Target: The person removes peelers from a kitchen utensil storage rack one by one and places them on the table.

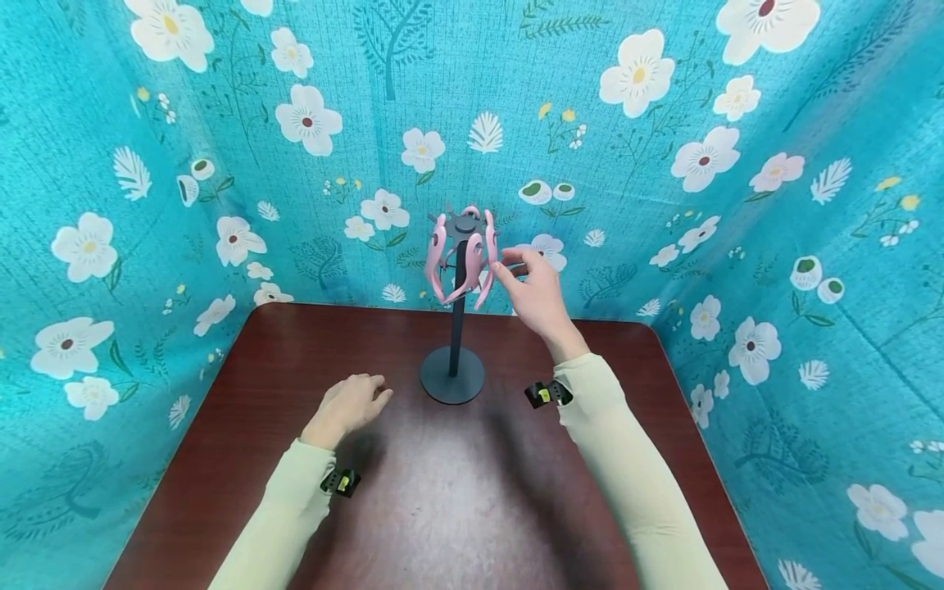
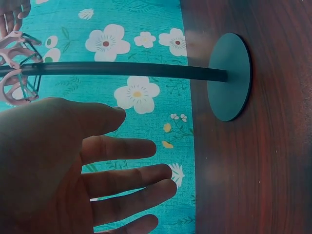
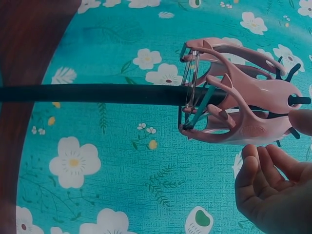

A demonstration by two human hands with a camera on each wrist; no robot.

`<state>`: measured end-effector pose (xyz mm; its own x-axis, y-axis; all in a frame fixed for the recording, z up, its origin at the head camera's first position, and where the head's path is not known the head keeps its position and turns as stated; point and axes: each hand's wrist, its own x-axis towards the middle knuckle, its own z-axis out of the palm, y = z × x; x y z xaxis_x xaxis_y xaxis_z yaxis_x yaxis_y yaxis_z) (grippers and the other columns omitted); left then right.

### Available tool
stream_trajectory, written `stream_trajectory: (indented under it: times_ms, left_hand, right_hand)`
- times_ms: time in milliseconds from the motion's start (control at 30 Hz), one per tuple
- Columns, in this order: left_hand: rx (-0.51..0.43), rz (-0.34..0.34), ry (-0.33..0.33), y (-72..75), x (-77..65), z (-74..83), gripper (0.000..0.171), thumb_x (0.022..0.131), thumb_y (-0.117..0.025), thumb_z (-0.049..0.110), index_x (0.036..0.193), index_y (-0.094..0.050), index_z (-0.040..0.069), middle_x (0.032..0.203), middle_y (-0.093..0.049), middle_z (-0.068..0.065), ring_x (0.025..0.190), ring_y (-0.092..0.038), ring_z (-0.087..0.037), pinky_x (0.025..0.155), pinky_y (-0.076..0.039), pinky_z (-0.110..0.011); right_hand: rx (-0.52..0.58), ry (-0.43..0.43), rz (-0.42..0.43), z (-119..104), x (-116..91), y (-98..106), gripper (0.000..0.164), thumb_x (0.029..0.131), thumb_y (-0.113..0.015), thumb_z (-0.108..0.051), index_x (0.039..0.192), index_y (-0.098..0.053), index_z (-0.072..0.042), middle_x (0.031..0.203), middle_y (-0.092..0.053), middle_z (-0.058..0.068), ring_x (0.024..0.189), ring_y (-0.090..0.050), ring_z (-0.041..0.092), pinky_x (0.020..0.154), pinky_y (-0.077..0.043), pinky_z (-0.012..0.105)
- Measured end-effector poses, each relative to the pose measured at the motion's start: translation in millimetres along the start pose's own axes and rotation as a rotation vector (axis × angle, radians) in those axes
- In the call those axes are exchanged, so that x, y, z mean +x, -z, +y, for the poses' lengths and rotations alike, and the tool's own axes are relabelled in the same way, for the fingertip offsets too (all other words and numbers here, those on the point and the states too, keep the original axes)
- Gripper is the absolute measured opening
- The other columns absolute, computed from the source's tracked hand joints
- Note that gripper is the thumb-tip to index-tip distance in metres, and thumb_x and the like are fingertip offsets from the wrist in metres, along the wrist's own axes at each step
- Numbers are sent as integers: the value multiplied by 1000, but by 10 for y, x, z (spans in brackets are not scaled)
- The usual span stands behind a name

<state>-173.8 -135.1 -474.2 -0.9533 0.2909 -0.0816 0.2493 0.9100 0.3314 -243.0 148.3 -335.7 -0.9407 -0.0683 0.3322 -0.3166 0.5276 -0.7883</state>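
Several pink Y-shaped peelers (image 3: pixel 268 92) hang by their handle holes from the hooks of a black rack. Their blades point down toward the pole. The rack's black pole (image 1: pixel 456 332) rises from a round base (image 1: pixel 442 389) on the table. Close to the rightmost peeler (image 1: pixel 492 238), my right hand (image 1: pixel 538 299) has its thumb and bent fingers apart. Whether a fingertip touches that peeler is hard to tell. Left of the base, my left hand (image 1: pixel 345 410) hovers low over the table, holding nothing; the left wrist view shows its fingers (image 2: pixel 131 187) loosely extended.
A dark red-brown table (image 1: pixel 413 508) spreads beneath both hands. Turquoise flowered cloth (image 1: pixel 243 147) hangs behind the rack and along both sides. Each wrist bears a small black strap device (image 1: pixel 549 394) over a pale sleeve (image 1: pixel 634 483).
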Motion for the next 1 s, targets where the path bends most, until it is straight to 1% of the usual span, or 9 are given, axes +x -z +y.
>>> stream_trajectory:
  times_ms: [267, 433, 700, 833, 1000]
  left_hand:
    - [-8, -8, 12, -42, -56, -47, 40, 93, -59, 26, 121, -60, -2, 108, -64, -18, 94, -62, -29, 75, -51, -43]
    - [-5, -4, 10, -48, -79, -84, 40, 94, -57, 26, 122, -60, -2, 108, -64, -18, 95, -62, -29, 75, -51, -43]
    - [-5, 13, 15, -4, -68, -116, 38, 93, -58, 26, 120, -62, -1, 106, -64, -18, 92, -63, -29, 75, -51, -44]
    - [2, 22, 13, -14, -54, -118, 37, 93, -57, 26, 118, -63, -1, 106, -65, -17, 93, -63, -30, 76, -51, -45]
    - [3, 17, 10, -28, -39, -125, 37, 93, -57, 26, 118, -63, -1, 106, -65, -17, 93, -63, -30, 76, -51, -45]
  right_hand:
    - [21, -13, -32, 73, -3, -93, 39, 94, -58, -34, 124, -59, -8, 111, -59, 6, 94, -54, 22, 75, -48, 38]
    - [26, -16, -34, 84, 20, -129, 38, 95, -57, -34, 124, -59, -9, 111, -58, 6, 94, -54, 22, 76, -48, 38]
    - [28, -19, -29, 84, 67, -145, 39, 94, -58, -35, 122, -60, -8, 107, -58, 6, 93, -53, 25, 72, -48, 37]
    - [31, -24, -34, 93, 64, -148, 38, 93, -59, -36, 120, -61, -9, 106, -59, 5, 93, -53, 23, 73, -48, 37]
    - [22, -29, -42, 96, 56, -150, 35, 93, -59, -35, 117, -61, -9, 107, -59, 5, 92, -54, 21, 73, -48, 37]
